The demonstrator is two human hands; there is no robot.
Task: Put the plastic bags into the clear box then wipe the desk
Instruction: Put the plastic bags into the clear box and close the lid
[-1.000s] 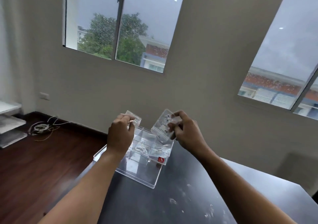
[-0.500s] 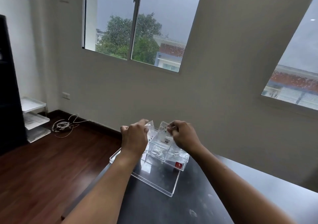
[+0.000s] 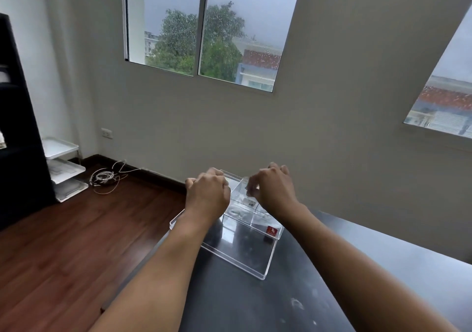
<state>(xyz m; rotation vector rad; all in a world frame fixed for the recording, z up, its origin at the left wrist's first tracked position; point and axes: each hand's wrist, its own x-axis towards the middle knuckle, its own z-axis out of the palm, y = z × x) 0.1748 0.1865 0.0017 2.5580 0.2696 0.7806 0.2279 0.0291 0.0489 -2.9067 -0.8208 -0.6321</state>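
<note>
Both hands are lower than before, now down at the clear box (image 3: 237, 250) near the counter's (image 3: 255, 306) left edge. Its walls are transparent, glossy and square-cornered. Left hand (image 3: 207, 199) is clenched, knuckles up; right hand (image 3: 274, 191) pinches a thin plastic bag (image 3: 249, 199) inside an upper compartment.

Soft, grey daylight enters through the rain-speckled window (image 3: 204, 33) at upper centre and a second window (image 3: 444, 102) at the right edge. The room is moderately dim, shadows faint. The dark surface (image 3: 255, 301) carries a pale sheen at right. Wide-angle distortion tilts the walls and window frames. Slight softness blurs fine detail throughout.
</note>
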